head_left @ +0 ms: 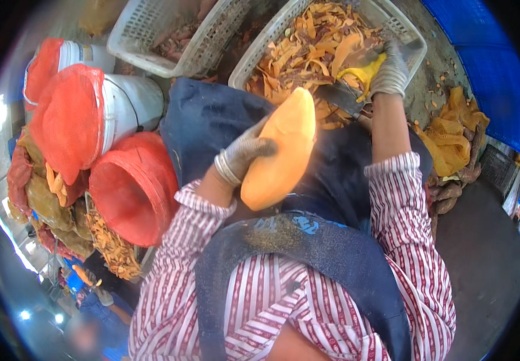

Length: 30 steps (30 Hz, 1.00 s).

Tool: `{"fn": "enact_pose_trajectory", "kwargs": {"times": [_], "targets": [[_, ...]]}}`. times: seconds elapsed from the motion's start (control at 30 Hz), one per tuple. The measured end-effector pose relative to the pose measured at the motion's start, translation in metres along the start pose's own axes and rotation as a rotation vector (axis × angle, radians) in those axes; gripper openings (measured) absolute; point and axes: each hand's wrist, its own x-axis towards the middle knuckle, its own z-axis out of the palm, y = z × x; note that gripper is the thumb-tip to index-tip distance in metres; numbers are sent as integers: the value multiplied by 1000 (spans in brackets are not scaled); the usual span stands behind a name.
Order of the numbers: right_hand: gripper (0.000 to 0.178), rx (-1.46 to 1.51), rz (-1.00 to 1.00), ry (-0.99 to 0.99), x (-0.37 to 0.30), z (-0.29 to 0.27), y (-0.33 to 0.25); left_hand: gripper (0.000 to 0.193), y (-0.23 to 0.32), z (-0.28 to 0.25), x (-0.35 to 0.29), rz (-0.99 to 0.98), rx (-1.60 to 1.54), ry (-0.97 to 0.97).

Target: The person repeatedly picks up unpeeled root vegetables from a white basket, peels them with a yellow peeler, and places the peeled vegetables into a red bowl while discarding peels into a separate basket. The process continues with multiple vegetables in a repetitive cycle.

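A large peeled orange sweet potato (284, 150) is gripped in my left hand (245, 153), its fingers closed around the left side above my lap. My right hand (390, 72), in a grey glove, is closed on a yellow Y-shaped peeler (365, 75). It is over the right part of a white plastic basket (245, 66) heaped with orange and brown peelings (314, 45). Below the peeler, at the basket's near edge, a dark flat metal blade (339, 99) shows; part of it is hidden.
Another white basket (151, 63) holds unpeeled sweet potatoes at the back. Buckets with red mesh (67, 114) and a red mesh-lined bucket (130, 192) stand at left. Yellow mesh (449, 141) and brown roots (446, 195) lie at right. Another person's gloved hand (105, 296) appears lower left.
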Motion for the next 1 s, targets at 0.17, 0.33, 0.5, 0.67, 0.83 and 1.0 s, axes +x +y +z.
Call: {"fn": "enact_pose_trajectory", "kwargs": {"times": [0.17,0.33,0.5,0.67,0.83,1.0], "targets": [[18,80,279,-462,-60,36,13,80,7,1,10,-68,231,43],[24,72,-42,67,-14,12,5,72,6,2,-3,-49,-169,-63],[13,318,235,-402,-98,30,-2,70,-11,-7,13,-27,-445,52],[15,152,251,-354,-66,46,17,71,-8,-3,3,-98,-413,23],[17,52,-104,98,-8,16,-4,70,-21,-6,-4,17,-554,-158],[10,289,157,-423,-96,26,-2,74,-22,-11,14,-59,-493,-65]]}}
